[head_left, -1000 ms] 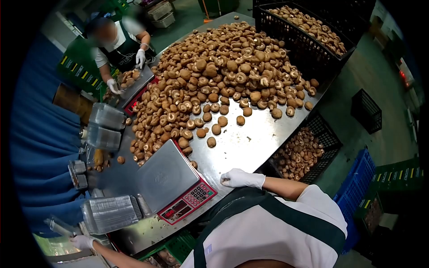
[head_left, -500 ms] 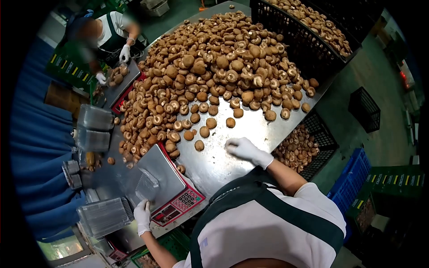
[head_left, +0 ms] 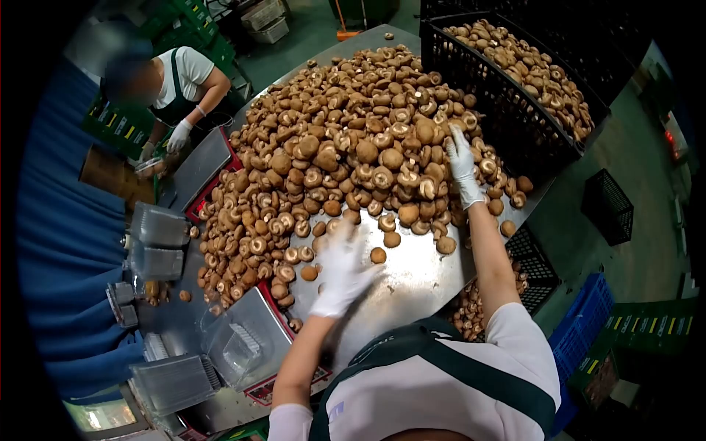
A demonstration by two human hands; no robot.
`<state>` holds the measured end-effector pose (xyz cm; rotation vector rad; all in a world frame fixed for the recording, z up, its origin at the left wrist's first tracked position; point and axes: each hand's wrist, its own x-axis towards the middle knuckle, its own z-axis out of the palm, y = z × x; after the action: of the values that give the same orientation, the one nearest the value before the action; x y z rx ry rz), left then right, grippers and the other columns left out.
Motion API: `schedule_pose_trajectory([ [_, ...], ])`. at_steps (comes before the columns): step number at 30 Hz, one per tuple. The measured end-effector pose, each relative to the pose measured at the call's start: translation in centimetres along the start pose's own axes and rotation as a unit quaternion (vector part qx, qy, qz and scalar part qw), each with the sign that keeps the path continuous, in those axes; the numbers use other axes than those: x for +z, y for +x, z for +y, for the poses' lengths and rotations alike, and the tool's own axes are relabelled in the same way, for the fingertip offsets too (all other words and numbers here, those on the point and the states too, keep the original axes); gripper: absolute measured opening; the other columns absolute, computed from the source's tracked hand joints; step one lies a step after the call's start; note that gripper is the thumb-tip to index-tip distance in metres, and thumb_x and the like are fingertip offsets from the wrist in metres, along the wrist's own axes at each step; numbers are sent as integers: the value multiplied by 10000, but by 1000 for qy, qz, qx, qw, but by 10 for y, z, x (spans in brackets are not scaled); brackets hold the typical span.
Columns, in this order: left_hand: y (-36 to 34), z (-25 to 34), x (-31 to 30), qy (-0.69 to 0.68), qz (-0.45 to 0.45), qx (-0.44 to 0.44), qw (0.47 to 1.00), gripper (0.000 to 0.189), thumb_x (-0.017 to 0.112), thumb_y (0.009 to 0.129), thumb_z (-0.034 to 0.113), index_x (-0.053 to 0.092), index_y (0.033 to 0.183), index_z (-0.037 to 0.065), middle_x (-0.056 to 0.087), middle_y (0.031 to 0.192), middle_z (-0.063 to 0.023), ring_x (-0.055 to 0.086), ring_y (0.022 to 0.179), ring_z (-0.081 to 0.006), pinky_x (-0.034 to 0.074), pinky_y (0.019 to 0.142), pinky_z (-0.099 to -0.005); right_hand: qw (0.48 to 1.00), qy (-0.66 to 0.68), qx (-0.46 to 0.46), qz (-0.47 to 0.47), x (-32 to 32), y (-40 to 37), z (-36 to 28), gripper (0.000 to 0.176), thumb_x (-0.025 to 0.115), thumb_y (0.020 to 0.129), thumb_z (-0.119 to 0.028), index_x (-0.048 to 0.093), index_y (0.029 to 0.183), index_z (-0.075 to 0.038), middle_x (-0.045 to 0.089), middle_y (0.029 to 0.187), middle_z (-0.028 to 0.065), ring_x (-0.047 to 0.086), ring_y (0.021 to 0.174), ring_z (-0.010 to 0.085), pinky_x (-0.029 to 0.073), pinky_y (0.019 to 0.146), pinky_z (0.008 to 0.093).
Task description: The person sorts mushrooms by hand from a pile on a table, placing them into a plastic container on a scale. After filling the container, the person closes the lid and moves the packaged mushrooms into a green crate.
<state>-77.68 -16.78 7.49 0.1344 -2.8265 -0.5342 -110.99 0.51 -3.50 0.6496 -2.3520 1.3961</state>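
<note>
A big heap of brown shiitake mushrooms (head_left: 331, 140) covers much of the metal table (head_left: 412, 275). My right hand (head_left: 462, 165), in a white glove, lies at the heap's right side with fingers stretched out among the mushrooms. Over the table at the heap's near edge is my left hand (head_left: 343, 268), also gloved; it is blurred, but its thumb stands apart from the fingers and nothing shows in it. A clear plastic tray (head_left: 243, 349) sits on the red-edged scale (head_left: 265, 323) to the left of my left arm.
Stacked clear trays (head_left: 173, 382) stand at the lower left. A black crate (head_left: 507, 95) full of mushrooms borders the table at the back right; another crate (head_left: 533, 268) is below the right edge. A co-worker (head_left: 184, 81) handles something beside a second scale (head_left: 202, 173).
My left hand has left the scale's side and moved right, over the table. My right hand has reached forward from the bare metal to the heap. The plastic tray stays on the scale.
</note>
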Motion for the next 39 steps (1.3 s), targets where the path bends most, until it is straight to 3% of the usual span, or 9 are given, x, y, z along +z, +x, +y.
schedule_pose_trajectory([
  [5,91,35,113,67,-48,111,990,992,763,593,521,304,1428,244,206,1500,-137,184,1382,-341,96,1058,-654,999,46,-20,-19,24,-13,-18,518,441,926,-460,495,1314,-122,414,1392,178,368,1280,358,278,1066,400],
  [11,107,1,153,75,1,116,990,868,752,601,514,398,1373,336,237,1497,-98,178,1384,-331,68,1041,-677,993,47,-37,-99,25,-19,-39,487,479,902,-467,554,1264,-150,330,1446,189,356,1282,373,283,1060,411],
  [16,79,-20,158,90,103,96,986,677,738,651,469,520,1283,358,243,1494,-124,115,1391,-386,7,1033,-685,980,116,-75,-141,45,-25,-61,440,539,876,-338,548,1271,-146,371,1434,158,379,1282,347,288,1063,395],
  [19,58,-42,157,114,129,60,983,648,718,665,517,536,1262,343,202,1508,-135,75,1403,-376,-10,1041,-679,965,143,-69,-208,74,-35,-76,518,548,854,-428,510,1308,-181,337,1459,140,353,1309,335,280,1080,436],
  [23,20,-68,148,136,124,-49,982,645,720,666,481,544,1255,286,221,1498,-145,108,1400,-360,34,1059,-655,946,158,-114,-260,107,-55,-123,533,561,821,-486,536,1271,-201,337,1457,129,359,1299,331,308,1063,463],
  [27,-22,-82,128,172,97,-104,975,636,727,639,335,545,1247,287,335,1430,-149,395,1232,-366,135,1039,-668,927,54,-263,-262,136,-85,-151,466,623,790,-440,585,1195,-213,435,1373,133,423,1223,331,357,976,487],
  [31,-65,-103,106,175,82,-138,971,668,739,616,279,539,1252,231,336,1423,-171,346,1288,-347,163,1038,-640,927,-35,-298,-224,133,-108,-173,457,659,747,-432,613,1140,-203,454,1344,116,426,1211,313,326,969,564],
  [36,-95,-106,107,189,93,-223,952,698,709,673,348,470,1320,241,402,1345,-191,409,1222,-346,251,1025,-569,870,-65,-349,-342,113,-159,-185,365,628,771,-388,645,1046,-149,497,1289,138,441,1217,311,245,1045,593],
  [39,-118,-106,101,122,81,-249,958,702,725,665,308,473,1312,203,453,1260,-191,438,1172,-363,318,994,-510,860,-34,-333,-386,93,-214,-186,411,635,767,-358,604,1101,-120,489,1295,148,377,1271,326,282,1014,572],
])
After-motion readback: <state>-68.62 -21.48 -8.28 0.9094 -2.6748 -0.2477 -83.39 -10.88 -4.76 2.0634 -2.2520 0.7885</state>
